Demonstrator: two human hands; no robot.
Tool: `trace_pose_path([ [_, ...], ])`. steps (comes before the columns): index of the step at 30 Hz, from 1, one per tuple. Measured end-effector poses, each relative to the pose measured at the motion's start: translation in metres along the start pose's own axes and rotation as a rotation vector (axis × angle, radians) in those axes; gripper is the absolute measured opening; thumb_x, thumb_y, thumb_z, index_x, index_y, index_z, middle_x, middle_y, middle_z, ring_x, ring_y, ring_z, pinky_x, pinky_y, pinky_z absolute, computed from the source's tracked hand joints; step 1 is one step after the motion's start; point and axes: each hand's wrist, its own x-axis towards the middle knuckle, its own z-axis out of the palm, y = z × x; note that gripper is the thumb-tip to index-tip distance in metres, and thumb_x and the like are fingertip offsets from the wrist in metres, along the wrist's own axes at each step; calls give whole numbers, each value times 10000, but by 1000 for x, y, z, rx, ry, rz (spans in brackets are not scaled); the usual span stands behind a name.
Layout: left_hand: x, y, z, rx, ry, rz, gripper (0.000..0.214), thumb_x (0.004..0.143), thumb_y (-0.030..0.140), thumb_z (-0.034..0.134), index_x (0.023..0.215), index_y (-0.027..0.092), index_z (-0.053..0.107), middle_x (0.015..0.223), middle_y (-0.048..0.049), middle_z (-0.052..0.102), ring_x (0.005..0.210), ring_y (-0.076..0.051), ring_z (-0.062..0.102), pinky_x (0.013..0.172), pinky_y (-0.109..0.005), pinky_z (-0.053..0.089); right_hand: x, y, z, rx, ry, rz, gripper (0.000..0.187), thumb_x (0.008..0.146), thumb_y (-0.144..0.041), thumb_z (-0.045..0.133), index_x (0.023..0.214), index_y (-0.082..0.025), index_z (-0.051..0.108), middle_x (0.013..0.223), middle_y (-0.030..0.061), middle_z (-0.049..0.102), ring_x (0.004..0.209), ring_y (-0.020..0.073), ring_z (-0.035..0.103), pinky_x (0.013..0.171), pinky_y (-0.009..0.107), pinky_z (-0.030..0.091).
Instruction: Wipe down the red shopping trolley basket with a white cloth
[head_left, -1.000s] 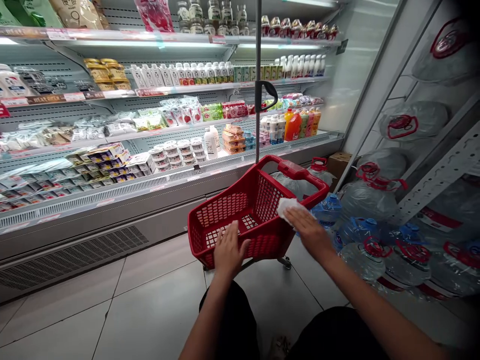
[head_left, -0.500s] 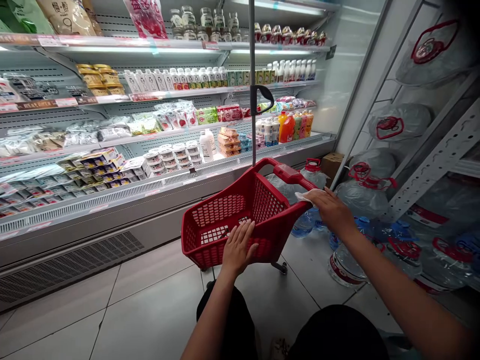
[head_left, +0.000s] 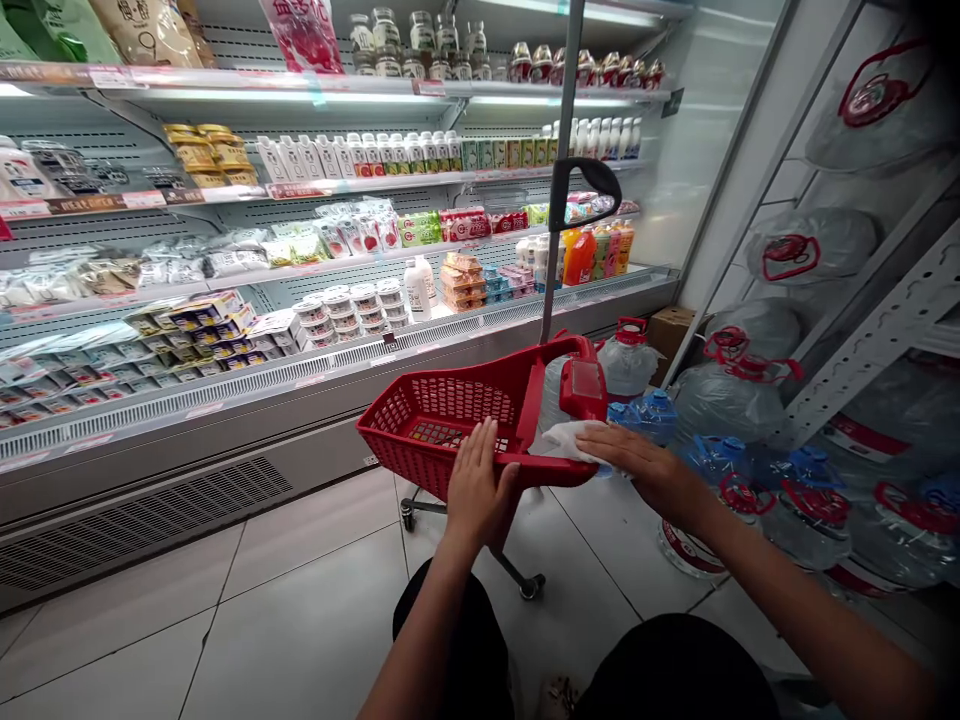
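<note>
A small red shopping cart point(head_left: 442, 400) stands in front of me, tilted, with a tall grey pole rising from it. On the near rim of its basket rests my left hand point(head_left: 478, 490), fingers stretched out flat and holding nothing. My right hand point(head_left: 630, 455) presses a white wipe point(head_left: 566, 438) against the red frame at the handle end. The wipe is partly hidden under the fingers. A black looped grip point(head_left: 592, 180) sits on the pole, above both hands.
A refrigerated display case point(head_left: 330, 430) with bottles, tubs and pouches runs along the far side. Large water jugs point(head_left: 742, 400) and blue-capped bottles stand at the right by a perforated white rack post point(head_left: 862, 335). My knees are below, over the tiled floor point(head_left: 300, 610).
The cart has tipped and turned, its handle end coming nearer and its wheels showing more. The pole has shifted right. My right hand has moved down and left along the frame with the wipe.
</note>
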Motion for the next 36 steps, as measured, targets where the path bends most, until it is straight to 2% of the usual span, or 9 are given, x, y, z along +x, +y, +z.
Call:
trace_pose_path([
  [3, 5, 37, -15, -80, 7, 86, 608, 1120, 452, 302, 1691, 256, 222, 1720, -40, 330, 1598, -237, 295, 1308, -495, 299, 10, 11, 4, 15, 25, -5, 627, 1042, -57, 294, 1573, -337, 478, 1563, 1, 571, 1502, 193, 463, 1275, 506, 383],
  [6, 5, 53, -27, -153, 4, 142, 533, 1126, 368, 280, 1646, 276, 355, 1667, -19, 432, 1558, -216, 385, 1282, -477, 356, 23, 31, 8, -4, 13, -10, 598, 1044, -83, 324, 1554, -338, 506, 1580, 1, 553, 1495, 195, 473, 1271, 501, 382],
  [11, 1, 41, -35, -202, 32, 123, 468, 1106, 370, 368, 1533, 284, 539, 1537, -8, 598, 1451, -207, 538, 1242, -450, 433, 39, 84, 6, -45, 74, 184, 581, 1006, -103, 358, 1524, -275, 558, 1530, 37, 605, 1447, 231, 536, 1226, 505, 441],
  [14, 2, 34, -39, -203, 26, 101, 452, 1097, 348, 376, 1494, 286, 582, 1489, 0, 642, 1415, -205, 576, 1239, -458, 441, 41, 97, 7, -79, 94, 257, 640, 966, -74, 365, 1549, -280, 530, 1529, 33, 605, 1436, 239, 548, 1199, 495, 473],
  [17, 4, 39, -43, -169, 18, 40, 465, 1102, 366, 366, 1510, 263, 563, 1530, -29, 604, 1439, -234, 553, 1245, -507, 427, 38, 75, 13, -103, 122, 250, 691, 939, -45, 350, 1562, -296, 514, 1571, 10, 562, 1473, 217, 502, 1231, 470, 436],
  [23, 8, 67, -50, -98, 69, 91, 719, 1032, 576, 536, 1647, 255, 350, 1621, -72, 498, 1483, -318, 496, 1241, -552, 424, 33, -8, 22, -50, 44, 27, 692, 999, -51, 351, 1633, -327, 380, 1629, 12, 489, 1516, 198, 442, 1267, 475, 390],
  [27, 3, 64, -55, -14, 128, 79, 677, 1062, 521, 503, 1659, 260, 319, 1585, -61, 544, 1455, -307, 532, 1214, -504, 470, 35, 3, 13, -44, 17, -30, 711, 986, -10, 330, 1618, -326, 407, 1612, 6, 512, 1512, 175, 445, 1261, 444, 399],
  [32, -1, 49, -62, 29, 156, 95, 646, 1068, 451, 515, 1651, 250, 323, 1568, -54, 565, 1438, -279, 552, 1182, -441, 509, 36, 38, 13, -112, 99, 150, 793, 913, 28, 332, 1617, -328, 414, 1613, -5, 509, 1491, 177, 475, 1264, 450, 392],
  [36, 3, 47, -65, 52, 192, 51, 635, 1059, 368, 542, 1644, 241, 328, 1551, -67, 585, 1390, -270, 599, 1150, -425, 526, 43, 1, 35, -79, 161, 103, 777, 954, 16, 315, 1634, -356, 370, 1637, -4, 476, 1518, 194, 438, 1283, 507, 360],
])
